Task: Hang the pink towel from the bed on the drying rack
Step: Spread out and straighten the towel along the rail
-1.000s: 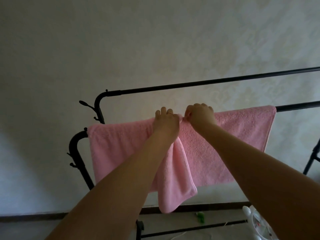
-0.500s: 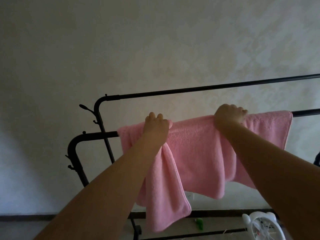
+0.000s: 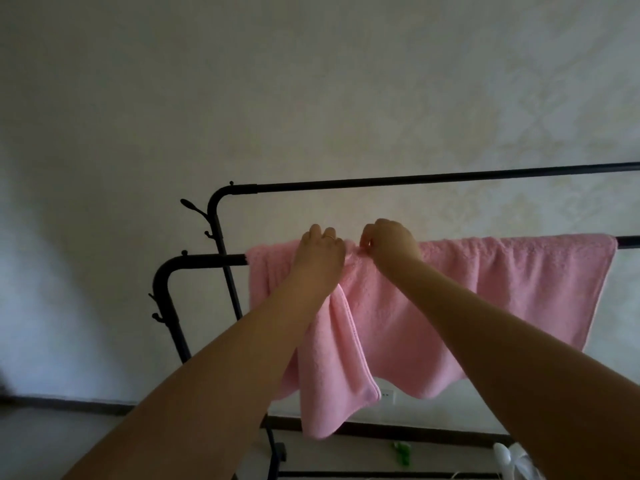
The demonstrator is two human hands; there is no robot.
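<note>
The pink towel (image 3: 512, 292) hangs over the lower front bar of the black drying rack (image 3: 204, 260). Its right part lies spread along the bar; its left part is bunched, with a folded flap hanging down in the middle. My left hand (image 3: 320, 252) grips the towel's top edge at the bar. My right hand (image 3: 393, 242) pinches the same edge just to the right, almost touching the left hand. The bar under both hands is hidden by cloth.
A higher rear bar of the rack (image 3: 433, 181) runs across close to the pale wall. Hooks (image 3: 192, 206) stick out of the rack's left posts. On the floor lie a small green object (image 3: 401, 452) and a white fan (image 3: 512, 462) at lower right.
My right hand has come back left along the towel's top edge and is now beside my left hand. The towel's right part is spread wider along the bar.
</note>
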